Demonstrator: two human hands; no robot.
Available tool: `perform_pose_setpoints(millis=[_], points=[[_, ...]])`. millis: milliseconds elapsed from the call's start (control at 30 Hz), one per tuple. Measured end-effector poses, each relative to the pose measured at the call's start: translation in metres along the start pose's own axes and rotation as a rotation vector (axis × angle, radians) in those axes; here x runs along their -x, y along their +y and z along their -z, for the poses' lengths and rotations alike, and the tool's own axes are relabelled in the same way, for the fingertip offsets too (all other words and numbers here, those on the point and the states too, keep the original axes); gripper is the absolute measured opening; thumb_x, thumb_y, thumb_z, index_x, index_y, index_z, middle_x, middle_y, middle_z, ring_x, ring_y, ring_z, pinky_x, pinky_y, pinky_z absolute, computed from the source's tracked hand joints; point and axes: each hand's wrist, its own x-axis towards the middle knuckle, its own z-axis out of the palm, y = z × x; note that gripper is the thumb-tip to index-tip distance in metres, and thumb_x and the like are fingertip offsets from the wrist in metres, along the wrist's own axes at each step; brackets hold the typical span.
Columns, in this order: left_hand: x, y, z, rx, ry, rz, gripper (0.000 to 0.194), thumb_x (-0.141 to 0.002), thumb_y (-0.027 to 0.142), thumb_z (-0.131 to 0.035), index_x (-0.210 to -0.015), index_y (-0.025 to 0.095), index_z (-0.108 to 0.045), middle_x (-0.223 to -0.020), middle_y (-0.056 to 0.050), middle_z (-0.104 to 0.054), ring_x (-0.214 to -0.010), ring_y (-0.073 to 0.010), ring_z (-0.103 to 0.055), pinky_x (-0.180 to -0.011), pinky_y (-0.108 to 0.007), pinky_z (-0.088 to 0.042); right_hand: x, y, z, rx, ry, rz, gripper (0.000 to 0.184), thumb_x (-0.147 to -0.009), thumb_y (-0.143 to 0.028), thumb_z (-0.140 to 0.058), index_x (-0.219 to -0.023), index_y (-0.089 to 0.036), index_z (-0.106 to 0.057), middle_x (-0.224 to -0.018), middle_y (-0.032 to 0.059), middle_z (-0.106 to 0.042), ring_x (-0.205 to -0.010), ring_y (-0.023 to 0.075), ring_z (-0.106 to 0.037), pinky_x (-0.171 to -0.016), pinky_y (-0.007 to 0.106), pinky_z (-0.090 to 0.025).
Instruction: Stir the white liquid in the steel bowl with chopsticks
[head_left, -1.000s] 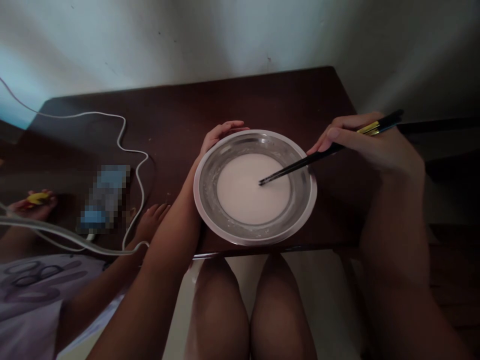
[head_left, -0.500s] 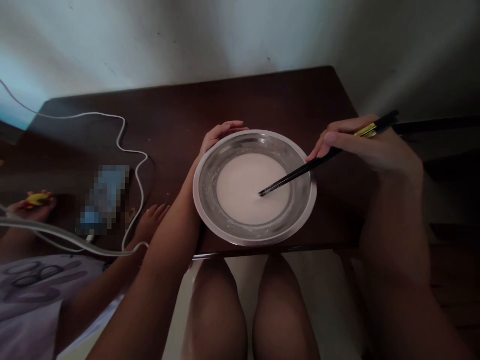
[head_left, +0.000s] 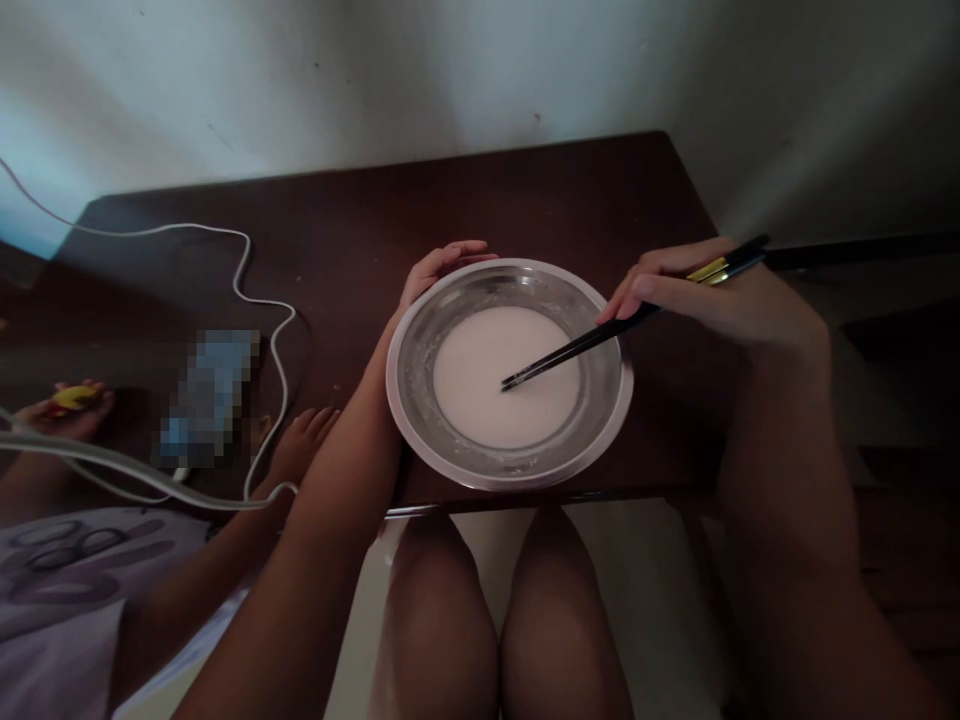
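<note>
A wide stainless steel bowl (head_left: 409, 425) holds a smooth, milky white liquid (head_left: 487, 345). Around the bowl's far left side curves my left hand (head_left: 442, 268), its fingers resting along the outside below the rim and partly hidden by it. My right hand (head_left: 694, 290), to the right of the bowl, grips a pair of black chopsticks (head_left: 581, 346) with gold bands near their upper ends. The chopsticks slant down to the left over the right rim, held close together. Their tips are at the surface of the white liquid, near its middle.
The dark brown table (head_left: 360, 225) stands against a pale wall (head_left: 420, 90). At left lie a blurred-out phone (head_left: 214, 390) and a white cable (head_left: 276, 350). Another person's hand (head_left: 304, 440) rests near my left forearm; their other hand holds a small yellow and red object (head_left: 73, 400).
My right hand has moved slightly left, and the chopstick tips have shifted left through the liquid. My left hand and the bowl have stayed in place.
</note>
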Motion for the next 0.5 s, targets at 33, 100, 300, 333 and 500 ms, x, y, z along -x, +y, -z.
perform_pose_setpoints(millis=[33,100,300,333,500], points=[[-0.0002,-0.0004,0.0005,-0.003,0.000,-0.005,0.024,-0.082,0.025,-0.045,-0.097,0.016,-0.061,-0.097,-0.006,-0.068,-0.098,-0.0233,-0.058,-0.093,-0.037,-0.041,-0.0006,0.0005,-0.0006,-0.002,0.008,0.004,0.019,-0.081,-0.031,-0.058,-0.067,-0.021,-0.068,-0.079,0.0017,-0.070,-0.081,0.0175,-0.063,-0.076,0.029,-0.046],[-0.0002,-0.0013,0.0018,-0.010,-0.010,-0.018,0.024,-0.083,0.025,-0.044,-0.098,0.016,-0.061,-0.099,-0.005,-0.068,-0.100,-0.0230,-0.058,-0.094,-0.037,-0.041,-0.0006,0.0017,-0.0003,-0.010,0.058,0.010,0.021,-0.081,-0.034,-0.058,-0.067,-0.021,-0.068,-0.078,0.0019,-0.069,-0.080,0.0174,-0.063,-0.074,0.030,-0.047],[0.0001,-0.0007,0.0015,-0.042,0.004,-0.002,0.025,-0.084,0.027,-0.043,-0.098,0.018,-0.061,-0.099,-0.004,-0.068,-0.100,-0.0216,-0.059,-0.096,-0.038,-0.041,0.0019,0.0011,0.0011,-0.024,0.017,-0.007,0.023,-0.081,-0.034,-0.058,-0.064,-0.022,-0.068,-0.075,0.0022,-0.070,-0.077,0.0185,-0.063,-0.073,0.031,-0.047],[0.0003,-0.0005,0.0009,-0.053,0.008,-0.008,0.025,-0.084,0.026,-0.042,-0.099,0.018,-0.061,-0.099,-0.004,-0.068,-0.101,-0.0217,-0.059,-0.096,-0.037,-0.041,0.0014,0.0006,0.0003,-0.019,-0.015,-0.007,0.022,-0.081,-0.033,-0.058,-0.065,-0.022,-0.068,-0.076,0.0023,-0.070,-0.078,0.0184,-0.063,-0.074,0.030,-0.047],[0.0015,-0.0023,0.0000,-0.077,0.020,-0.039,0.027,-0.083,0.028,-0.043,-0.100,0.018,-0.061,-0.101,-0.004,-0.068,-0.104,-0.0239,-0.057,-0.095,-0.038,-0.041,-0.0007,0.0001,-0.0003,-0.013,0.024,0.014,0.020,-0.083,-0.026,-0.055,-0.070,-0.017,-0.067,-0.080,0.0042,-0.070,-0.081,0.0159,-0.063,-0.075,0.027,-0.046]])
